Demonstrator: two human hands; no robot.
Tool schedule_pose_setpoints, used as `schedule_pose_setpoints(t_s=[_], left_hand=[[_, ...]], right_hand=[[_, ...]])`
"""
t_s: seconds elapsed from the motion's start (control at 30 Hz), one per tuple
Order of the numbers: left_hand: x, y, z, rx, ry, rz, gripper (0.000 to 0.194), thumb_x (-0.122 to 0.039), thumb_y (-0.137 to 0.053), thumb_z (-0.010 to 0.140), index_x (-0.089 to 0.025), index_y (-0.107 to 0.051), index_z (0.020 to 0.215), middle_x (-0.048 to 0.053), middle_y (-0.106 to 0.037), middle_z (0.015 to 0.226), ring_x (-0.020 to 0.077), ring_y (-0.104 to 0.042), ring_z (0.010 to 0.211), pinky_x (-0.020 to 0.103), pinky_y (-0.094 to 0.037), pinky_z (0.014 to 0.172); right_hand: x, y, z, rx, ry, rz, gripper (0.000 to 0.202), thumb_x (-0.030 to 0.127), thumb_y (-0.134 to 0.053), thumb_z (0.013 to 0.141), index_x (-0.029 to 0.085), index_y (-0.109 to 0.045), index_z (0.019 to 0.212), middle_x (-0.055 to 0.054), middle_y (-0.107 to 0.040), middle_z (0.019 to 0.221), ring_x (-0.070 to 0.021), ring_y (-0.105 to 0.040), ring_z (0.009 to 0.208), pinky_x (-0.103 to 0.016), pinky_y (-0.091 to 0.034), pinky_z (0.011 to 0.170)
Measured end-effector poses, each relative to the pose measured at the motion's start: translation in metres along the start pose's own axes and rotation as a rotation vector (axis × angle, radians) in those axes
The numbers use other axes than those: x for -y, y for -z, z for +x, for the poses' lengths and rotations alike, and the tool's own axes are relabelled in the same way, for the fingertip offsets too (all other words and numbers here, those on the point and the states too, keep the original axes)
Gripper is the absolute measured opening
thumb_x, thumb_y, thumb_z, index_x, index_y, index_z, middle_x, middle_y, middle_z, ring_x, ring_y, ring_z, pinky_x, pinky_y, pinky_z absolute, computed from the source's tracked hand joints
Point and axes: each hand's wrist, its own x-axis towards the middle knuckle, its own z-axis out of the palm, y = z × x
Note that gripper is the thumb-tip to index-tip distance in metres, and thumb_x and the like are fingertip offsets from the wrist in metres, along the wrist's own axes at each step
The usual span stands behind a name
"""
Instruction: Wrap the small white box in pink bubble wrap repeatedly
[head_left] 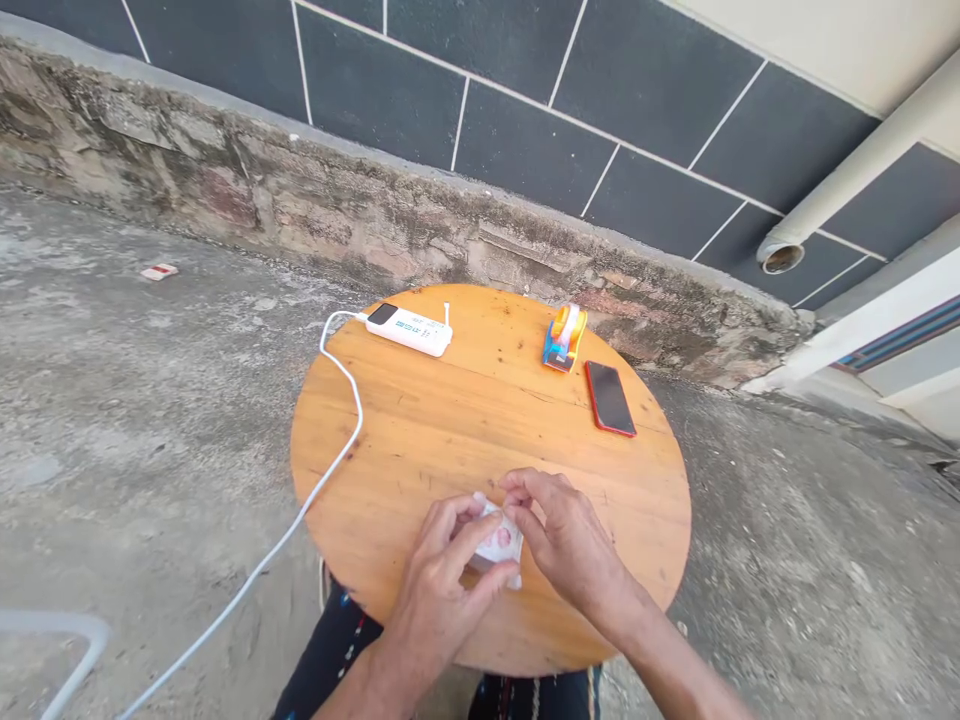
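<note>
The left hand (441,568) holds a small white box (504,541) with pink print, its fingers at the far and left side and its thumb at the near right end. The right hand (561,530) has its thumb and forefinger brought together at the far right corner of the box; whether they pinch some thin edge there, I cannot tell. The box lies between the two hands, to the right of the left palm and to the left of the right one, and the left hand covers more of it. Its long axis seems to go from far left to near right, but the fingers hide much, so this is not certain. It is over the near part of the round desk (390,450); if it touches the wood is not clear. Farther away, toward the right, lie a phone (610,398) and, just beyond it, a tape dispenser (564,340). At the far left is a white device (412,331), whose cable (304,512) goes down past the left edge.
</note>
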Motion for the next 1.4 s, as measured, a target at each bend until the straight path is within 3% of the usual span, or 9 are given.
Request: schedule_pose_setpoints(t_s=[0.53, 0.73, 1.13, 1.3, 1.4], left_hand=[[-0.006, 0.002, 0.003, 0.014, 0.102, -0.061, 0.032, -0.014, -0.071, 0.072, -0.021, -0.058, 0.100, 0.006, -0.056, 0.102, 0.0216, -0.056, 0.099, 0.034, -0.050, 0.084], [-0.006, 0.003, 0.002, 0.037, 0.128, -0.071, 0.029, -0.016, -0.070, 0.074, -0.021, -0.058, 0.100, 0.006, -0.056, 0.102, 0.0207, -0.056, 0.099, 0.034, -0.050, 0.085], [-0.008, 0.004, 0.004, -0.009, 0.116, -0.052, 0.025, -0.016, -0.068, 0.074, -0.021, -0.060, 0.098, 0.005, -0.059, 0.099, 0.0208, -0.058, 0.098, 0.033, -0.051, 0.083], [-0.006, 0.003, 0.003, 0.001, 0.120, -0.052, 0.024, -0.015, -0.067, 0.075, -0.021, -0.060, 0.097, 0.006, -0.059, 0.100, 0.0208, -0.058, 0.098, 0.033, -0.051, 0.083], [-0.005, 0.002, 0.002, 0.011, 0.129, -0.049, 0.029, -0.015, -0.068, 0.072, -0.021, -0.059, 0.099, 0.006, -0.058, 0.102, 0.0218, -0.057, 0.101, 0.035, -0.050, 0.086]], right_hand=[[0.000, -0.016, -0.022, -0.251, 0.254, -0.360, 0.020, 0.014, -0.046, 0.093, 0.016, -0.058, 0.109, -0.002, -0.061, 0.069, -0.0187, -0.050, 0.067, -0.032, -0.036, 0.068], [0.001, -0.019, -0.026, -0.234, 0.333, -0.429, 0.025, 0.009, -0.041, 0.094, 0.014, -0.054, 0.115, -0.003, -0.061, 0.071, -0.0173, -0.051, 0.066, -0.035, -0.033, 0.073], [0.007, -0.018, -0.032, -0.102, 0.343, -0.556, 0.058, 0.000, -0.035, 0.087, 0.012, -0.026, 0.143, -0.007, -0.065, 0.083, -0.0217, -0.053, 0.076, -0.043, -0.034, 0.081], [0.009, -0.013, -0.036, -0.051, 0.325, -0.546, 0.059, -0.002, -0.037, 0.083, 0.012, -0.029, 0.141, -0.008, -0.065, 0.089, -0.0230, -0.054, 0.080, -0.046, -0.033, 0.088], [0.003, -0.008, -0.039, -0.116, 0.303, -0.500, 0.053, -0.002, -0.035, 0.084, 0.010, -0.035, 0.135, -0.008, -0.066, 0.085, -0.0216, -0.056, 0.076, -0.045, -0.035, 0.087]])
